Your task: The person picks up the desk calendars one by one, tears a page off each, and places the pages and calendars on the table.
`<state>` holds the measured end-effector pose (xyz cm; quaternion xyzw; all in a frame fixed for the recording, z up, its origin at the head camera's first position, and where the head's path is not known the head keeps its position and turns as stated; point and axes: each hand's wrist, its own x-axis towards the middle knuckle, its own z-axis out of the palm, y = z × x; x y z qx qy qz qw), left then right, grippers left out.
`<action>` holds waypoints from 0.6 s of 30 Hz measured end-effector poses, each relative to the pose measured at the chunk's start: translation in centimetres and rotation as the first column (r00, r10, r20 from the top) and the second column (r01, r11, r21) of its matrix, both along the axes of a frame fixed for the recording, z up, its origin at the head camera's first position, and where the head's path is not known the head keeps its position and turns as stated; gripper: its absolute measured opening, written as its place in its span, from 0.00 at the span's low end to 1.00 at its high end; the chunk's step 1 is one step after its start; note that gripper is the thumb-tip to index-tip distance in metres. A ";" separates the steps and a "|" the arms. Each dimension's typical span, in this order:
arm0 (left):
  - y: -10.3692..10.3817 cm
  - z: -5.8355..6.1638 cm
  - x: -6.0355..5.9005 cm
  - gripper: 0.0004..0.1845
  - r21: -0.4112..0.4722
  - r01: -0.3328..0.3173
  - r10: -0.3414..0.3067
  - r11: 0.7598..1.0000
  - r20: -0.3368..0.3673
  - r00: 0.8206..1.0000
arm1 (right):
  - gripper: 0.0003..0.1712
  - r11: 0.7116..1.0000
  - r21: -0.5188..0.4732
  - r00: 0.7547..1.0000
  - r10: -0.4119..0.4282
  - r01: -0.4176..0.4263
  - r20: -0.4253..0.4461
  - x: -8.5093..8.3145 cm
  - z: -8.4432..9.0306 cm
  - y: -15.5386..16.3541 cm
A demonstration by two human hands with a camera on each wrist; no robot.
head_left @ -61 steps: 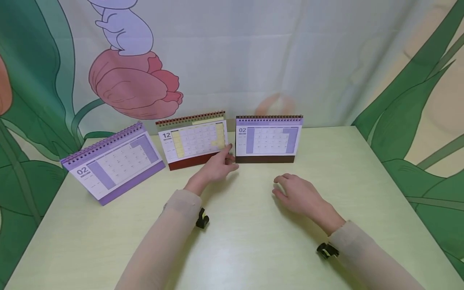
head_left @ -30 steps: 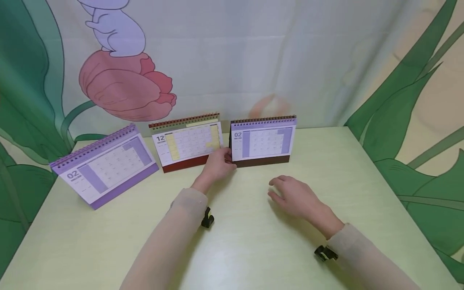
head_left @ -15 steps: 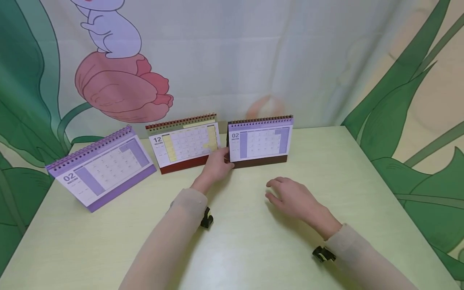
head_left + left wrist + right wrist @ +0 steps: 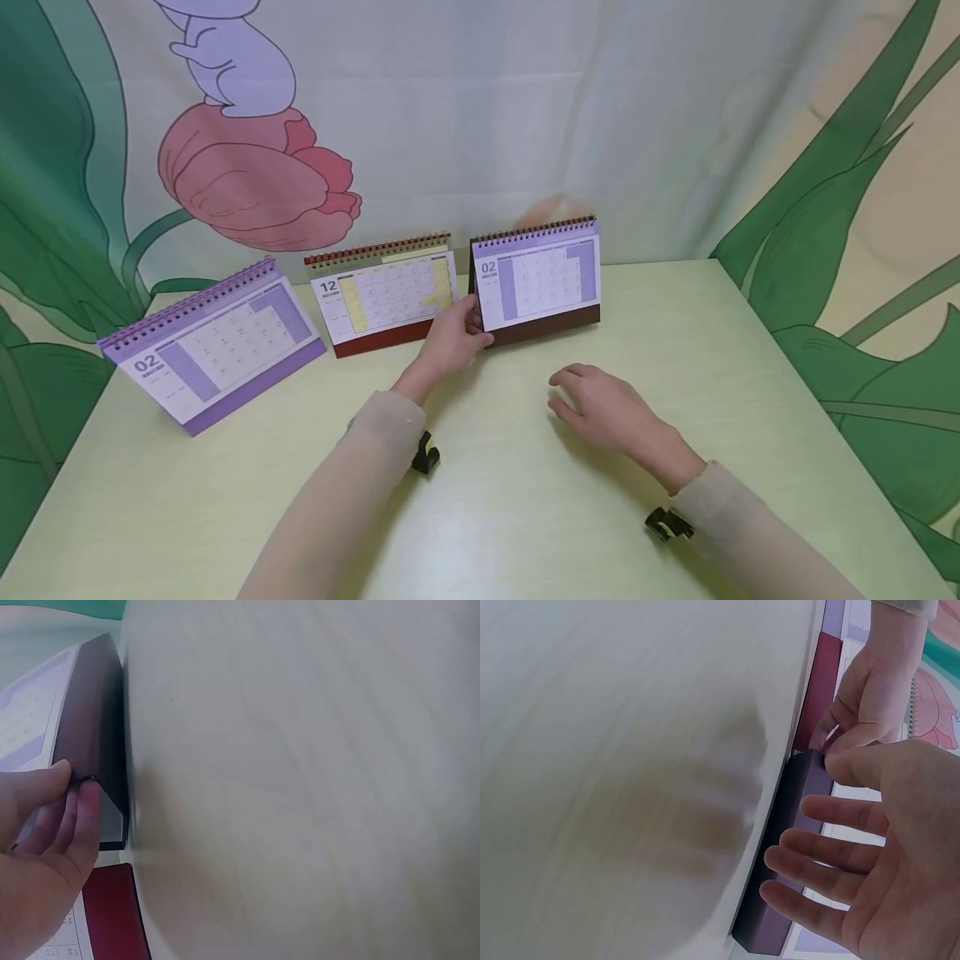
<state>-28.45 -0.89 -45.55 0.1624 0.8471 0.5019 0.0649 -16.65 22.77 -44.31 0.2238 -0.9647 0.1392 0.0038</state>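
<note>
Currently the left hand (image 4: 448, 340) is pinching the near-left corner of the brown-based calendar (image 4: 536, 279), tilting it off the worktop (image 4: 525, 500) at the back; lifting appears begun, not completed. The right hand (image 4: 607, 408) is hovering nearby, fingers relaxed, holding nothing.

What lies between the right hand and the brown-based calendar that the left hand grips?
Nothing: in the head view only bare table separates the right hand from the brown-based calendar, whose near-left corner the left hand pinches.
</note>
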 end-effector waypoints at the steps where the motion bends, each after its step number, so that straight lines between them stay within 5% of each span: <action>1: 0.0 0.0 0.0 0.19 0.015 -0.004 0.004 1.000 0.006 1.000 | 0.17 1.000 0.000 1.000 0.002 -0.002 -0.003 -0.1 -0.1 0.0; 18: -0.1 0.6 0.9 0.22 0.196 -0.017 0.002 0.980 0.073 0.997 | 0.23 1.000 0.001 1.000 0.018 -0.018 -0.008 -0.5 -0.1 -0.6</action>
